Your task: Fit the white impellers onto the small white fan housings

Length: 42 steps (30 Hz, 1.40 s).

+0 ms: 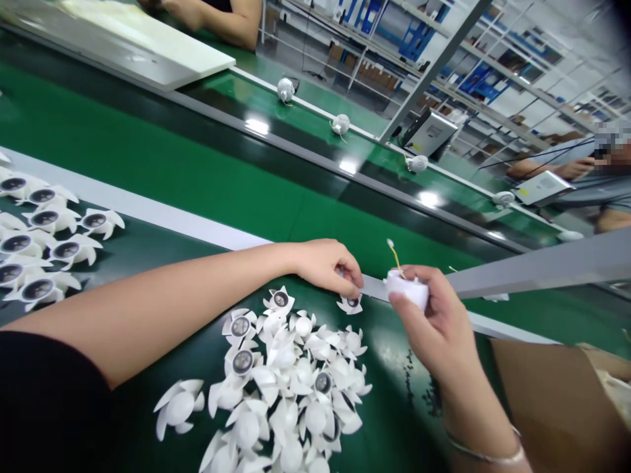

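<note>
1. At the far left, a cluster of white fan wheels (69, 249) sits on the dark green worktop, dark round hubs facing up.
2. Next, a lone fan wheel (179, 408) lies with its smooth white side up, just left of the heap.
3. Across the green belt (197, 177), a co-worker's forearm (245, 23) shows beside a white panel (197, 59).
4. A loose heap of fan wheels (283, 351) fills the middle of the worktop, some hub-up, others turned over.
5. The left hand (328, 264) reaches over the heap's far edge, fingers curled down at a small fan wheel (351, 305) — I cannot tell whether they grip it.
6. The right hand (438, 315) grasps a white housing (408, 292) between thumb and fingers — raised above the worktop, a yellow lead (396, 258) sticking up from it.
7. Small black pieces (432, 397) lie scattered near the right wrist.
8. At the right stands a cardboard box (547, 381).
</note>
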Motion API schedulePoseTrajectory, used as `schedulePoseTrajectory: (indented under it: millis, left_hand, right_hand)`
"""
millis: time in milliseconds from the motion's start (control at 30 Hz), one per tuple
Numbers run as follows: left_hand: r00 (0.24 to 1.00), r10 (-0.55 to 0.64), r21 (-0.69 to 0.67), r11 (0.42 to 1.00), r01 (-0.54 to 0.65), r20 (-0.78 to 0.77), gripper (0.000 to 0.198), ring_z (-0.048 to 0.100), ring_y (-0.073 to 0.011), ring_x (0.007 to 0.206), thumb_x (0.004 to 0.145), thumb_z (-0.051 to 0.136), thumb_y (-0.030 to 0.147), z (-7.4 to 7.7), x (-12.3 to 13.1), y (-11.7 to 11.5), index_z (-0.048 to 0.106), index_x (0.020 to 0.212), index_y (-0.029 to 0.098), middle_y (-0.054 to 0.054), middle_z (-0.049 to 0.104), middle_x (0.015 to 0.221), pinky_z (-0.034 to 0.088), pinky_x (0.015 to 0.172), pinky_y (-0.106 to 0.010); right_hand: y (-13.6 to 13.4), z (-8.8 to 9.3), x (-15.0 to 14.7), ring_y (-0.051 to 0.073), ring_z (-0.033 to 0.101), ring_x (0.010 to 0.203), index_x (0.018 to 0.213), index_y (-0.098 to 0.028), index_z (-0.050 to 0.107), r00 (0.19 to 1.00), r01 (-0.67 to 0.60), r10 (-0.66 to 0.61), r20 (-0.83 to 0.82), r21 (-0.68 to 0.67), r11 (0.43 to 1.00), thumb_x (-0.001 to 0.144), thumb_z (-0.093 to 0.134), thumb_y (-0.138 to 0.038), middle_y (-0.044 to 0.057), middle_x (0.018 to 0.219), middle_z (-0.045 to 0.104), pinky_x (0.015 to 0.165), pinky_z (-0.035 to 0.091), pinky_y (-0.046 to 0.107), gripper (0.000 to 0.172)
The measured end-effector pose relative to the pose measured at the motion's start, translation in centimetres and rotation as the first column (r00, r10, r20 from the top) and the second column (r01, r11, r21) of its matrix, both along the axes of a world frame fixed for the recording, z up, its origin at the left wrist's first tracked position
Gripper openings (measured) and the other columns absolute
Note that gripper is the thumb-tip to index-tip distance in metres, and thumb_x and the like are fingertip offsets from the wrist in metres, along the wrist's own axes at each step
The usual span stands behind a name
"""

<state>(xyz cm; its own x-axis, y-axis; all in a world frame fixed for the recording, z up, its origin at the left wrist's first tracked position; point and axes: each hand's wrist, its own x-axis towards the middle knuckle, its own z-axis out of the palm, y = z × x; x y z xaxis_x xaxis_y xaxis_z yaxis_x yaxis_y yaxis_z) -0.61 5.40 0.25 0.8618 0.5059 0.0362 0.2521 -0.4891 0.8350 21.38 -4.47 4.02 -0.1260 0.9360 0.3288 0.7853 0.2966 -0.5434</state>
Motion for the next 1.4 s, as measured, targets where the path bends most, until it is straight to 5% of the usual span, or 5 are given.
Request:
schedulePoseTrajectory:
  millis: [167, 333, 767, 1133, 1400]
  left_hand:
    - [0.991, 0.085, -0.264, 0.963, -0.055, 0.103, 0.034, 0.065, -0.0135, 0.083, 0.086, 0.065, 0.047, -0.6, 0.0, 0.7, 0.076, 0.101, 0.019, -0.003, 0.075, 0.097, 0.047, 0.072, -0.023]
    - [0.979, 0.143, -0.323, 0.942, -0.089, 0.148, 0.042, 0.063, -0.0139, 0.081, 0.085, 0.063, 0.055, -0.9, 0.1, 0.9, 0.075, 0.101, 0.017, -0.004, 0.072, 0.091, 0.048, 0.070, -0.025]
    - [0.996, -0.041, -0.225, 0.974, 0.023, -0.077, 0.034, 0.061, -0.0131, 0.075, 0.077, 0.075, 0.044, 0.8, 0.1, 0.7, 0.075, 0.104, 0.024, 0.001, 0.073, 0.085, 0.043, 0.064, -0.023]
    - [0.963, 0.145, 0.098, 0.987, -0.125, -0.228, 0.038, 0.052, -0.0109, 0.059, 0.074, 0.072, 0.055, 3.2, -0.1, -1.4, 0.062, 0.070, 0.018, 0.003, 0.062, 0.065, 0.029, 0.055, -0.025]
    - [0.955, -0.107, 0.214, 0.962, 0.170, -0.278, 0.035, 0.061, -0.0202, 0.103, 0.084, 0.067, 0.044, 4.9, 2.0, -5.9, 0.069, 0.113, 0.023, -0.004, 0.069, 0.114, 0.042, 0.080, -0.026]
  right_hand:
    - [-1.9, -0.6, 0.4, 0.025, 0.066, 0.104, 0.099, -0.024, 0.059, 0.944, -0.154, 0.118, -0.307, -0.096, 0.983, 0.084, 0.069, -0.027, 0.011, 0.116, 0.063, 0.081, 0.057, 0.038, 0.018]
    - [-1.3, -1.5, -0.4, 0.027, 0.065, 0.111, 0.105, -0.026, 0.067, 0.961, -0.273, 0.275, -0.030, 0.062, 0.960, 0.081, 0.077, -0.027, 0.009, 0.122, 0.067, 0.094, 0.055, 0.046, 0.026]
    - [-2.2, -1.9, -1.3, 0.022, 0.072, 0.094, 0.104, -0.024, 0.076, 0.931, -0.289, 0.275, 0.240, 0.022, 0.957, 0.088, 0.067, -0.020, 0.007, 0.119, 0.070, 0.075, 0.063, 0.035, 0.019]
    - [-0.4, -2.2, 0.6, 0.023, 0.068, 0.100, 0.096, -0.026, 0.076, 0.903, -0.416, 0.425, 0.058, -0.123, 0.901, 0.079, 0.079, -0.026, 0.006, 0.106, 0.070, 0.086, 0.058, 0.040, 0.018]
    - [-1.8, 1.0, 4.1, 0.021, 0.066, 0.083, 0.114, -0.020, 0.067, 0.969, -0.027, 0.032, 0.244, -0.021, 0.999, 0.091, 0.060, -0.029, 0.009, 0.101, 0.068, 0.071, 0.057, 0.034, 0.025]
